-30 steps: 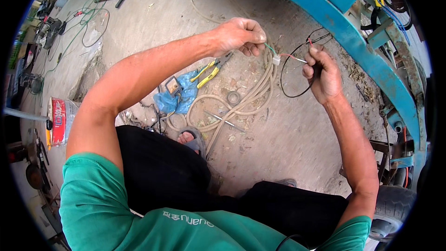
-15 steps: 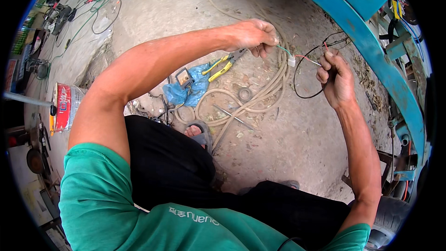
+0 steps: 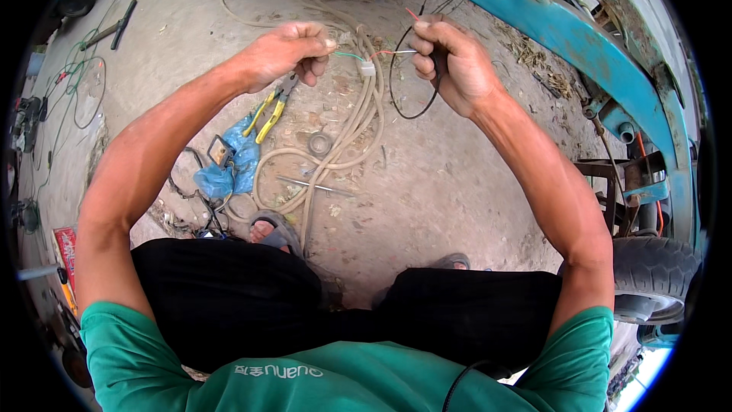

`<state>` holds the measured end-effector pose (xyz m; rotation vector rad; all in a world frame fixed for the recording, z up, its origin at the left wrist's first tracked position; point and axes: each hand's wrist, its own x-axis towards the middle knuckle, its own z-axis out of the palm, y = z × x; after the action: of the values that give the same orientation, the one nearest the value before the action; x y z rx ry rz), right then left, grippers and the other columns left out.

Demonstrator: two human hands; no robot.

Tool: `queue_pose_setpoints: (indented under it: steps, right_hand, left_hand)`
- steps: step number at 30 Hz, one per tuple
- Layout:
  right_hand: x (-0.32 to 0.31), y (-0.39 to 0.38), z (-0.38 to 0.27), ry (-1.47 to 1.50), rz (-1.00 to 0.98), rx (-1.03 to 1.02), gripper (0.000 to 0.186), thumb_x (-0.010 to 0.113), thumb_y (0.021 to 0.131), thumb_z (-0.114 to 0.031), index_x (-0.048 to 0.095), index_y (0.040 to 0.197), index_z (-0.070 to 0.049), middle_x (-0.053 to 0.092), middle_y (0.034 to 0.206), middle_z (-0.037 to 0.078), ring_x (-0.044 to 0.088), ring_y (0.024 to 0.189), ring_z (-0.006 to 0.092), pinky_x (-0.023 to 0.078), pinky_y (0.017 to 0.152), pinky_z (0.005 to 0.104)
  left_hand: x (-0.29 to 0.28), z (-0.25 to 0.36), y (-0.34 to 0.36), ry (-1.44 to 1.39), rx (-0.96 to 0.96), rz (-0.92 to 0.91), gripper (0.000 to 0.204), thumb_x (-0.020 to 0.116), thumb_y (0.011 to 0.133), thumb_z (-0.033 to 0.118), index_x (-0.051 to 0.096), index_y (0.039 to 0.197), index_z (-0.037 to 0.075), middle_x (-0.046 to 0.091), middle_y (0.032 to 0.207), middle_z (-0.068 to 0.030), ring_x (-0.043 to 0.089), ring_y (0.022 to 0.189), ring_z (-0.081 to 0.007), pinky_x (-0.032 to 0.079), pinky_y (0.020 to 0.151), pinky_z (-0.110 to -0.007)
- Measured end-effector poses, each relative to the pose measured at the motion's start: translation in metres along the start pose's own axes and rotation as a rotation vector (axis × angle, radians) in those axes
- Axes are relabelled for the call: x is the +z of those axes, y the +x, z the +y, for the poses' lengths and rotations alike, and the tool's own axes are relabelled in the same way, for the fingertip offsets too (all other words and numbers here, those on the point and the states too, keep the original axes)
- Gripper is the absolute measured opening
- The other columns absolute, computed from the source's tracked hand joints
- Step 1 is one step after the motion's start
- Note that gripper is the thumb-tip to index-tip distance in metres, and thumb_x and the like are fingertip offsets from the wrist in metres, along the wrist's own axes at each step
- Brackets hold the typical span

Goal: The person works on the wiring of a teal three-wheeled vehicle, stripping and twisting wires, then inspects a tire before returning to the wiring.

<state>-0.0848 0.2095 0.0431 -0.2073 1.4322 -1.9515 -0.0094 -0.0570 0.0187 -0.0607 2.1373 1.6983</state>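
Observation:
My left hand pinches the end of a thin green wire, its fingers closed. That wire runs to a small white plug connector, which hangs between my two hands. From the connector's other side a red wire reaches toward my right hand. This hand is closed too, with a thin pale, rod-like piece sticking out of its fingers toward the connector. A red wire tip shows above the right thumb. A black cable loops down beside the right hand.
Below my hands a beige hose lies coiled on the ground. Near it are yellow-handled pliers, a blue plastic bag, a tape roll and a metal rod. A blue metal frame and a tyre stand at right.
The view has shifted, so the hands and ground items sit further left. Both hands keep their hold on the wires, and the connector still hangs between them.

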Motion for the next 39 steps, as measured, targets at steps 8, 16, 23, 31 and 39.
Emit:
queue_pose_setpoints:
  steps: [8, 16, 23, 31, 39]
  right_hand:
    - [0.002, -0.001, 0.001, 0.025, -0.026, -0.004, 0.011, 0.061, 0.093, -0.017, 0.055, 0.089, -0.008, 0.051, 0.073, -0.001, 0.047, 0.059, 0.0104, 0.035, 0.055, 0.026]
    - [0.005, -0.001, 0.001, 0.023, -0.061, 0.001, 0.01, 0.061, 0.093, -0.016, 0.056, 0.09, -0.007, 0.051, 0.073, -0.001, 0.046, 0.059, 0.0102, 0.036, 0.055, 0.0258]
    - [0.011, -0.004, 0.001, 0.001, -0.053, 0.013, 0.01, 0.061, 0.093, -0.016, 0.057, 0.09, -0.007, 0.051, 0.073, -0.001, 0.045, 0.059, 0.0101, 0.038, 0.056, 0.0256]
    - [0.013, -0.006, -0.003, 0.008, -0.101, 0.03, 0.01, 0.06, 0.093, -0.016, 0.056, 0.091, -0.007, 0.047, 0.071, -0.001, 0.043, 0.059, 0.0095, 0.037, 0.055, 0.0255]
    - [0.01, -0.005, -0.004, 0.072, -0.173, 0.038, 0.009, 0.058, 0.093, -0.015, 0.054, 0.091, -0.007, 0.044, 0.072, -0.002, 0.039, 0.061, 0.0088, 0.036, 0.055, 0.0256]
  left_hand:
    - [0.001, -0.001, 0.001, -0.035, -0.033, -0.014, 0.025, 0.058, 0.1, 0.028, 0.057, 0.082, 0.009, 0.06, 0.075, -0.0021, 0.06, 0.064, -0.0119, 0.05, 0.062, -0.028]
    - [-0.003, 0.001, 0.001, 0.013, -0.026, 0.063, 0.021, 0.064, 0.097, 0.029, 0.062, 0.091, 0.008, 0.064, 0.082, -0.0011, 0.063, 0.072, -0.0104, 0.05, 0.064, -0.027]
    - [-0.003, 0.029, -0.002, 0.175, 0.161, 0.258, 0.023, 0.066, 0.095, 0.025, 0.064, 0.101, 0.003, 0.062, 0.081, -0.0006, 0.06, 0.072, -0.0092, 0.05, 0.067, -0.026]
    - [0.01, 0.046, -0.004, 0.195, 0.258, 0.183, 0.026, 0.065, 0.095, 0.027, 0.065, 0.102, 0.002, 0.062, 0.086, -0.0029, 0.059, 0.076, -0.0109, 0.05, 0.069, -0.028]
    - [0.004, 0.034, 0.001, 0.182, 0.208, 0.222, 0.024, 0.065, 0.095, 0.026, 0.067, 0.102, 0.003, 0.064, 0.082, -0.0015, 0.062, 0.076, -0.0104, 0.05, 0.068, -0.028]
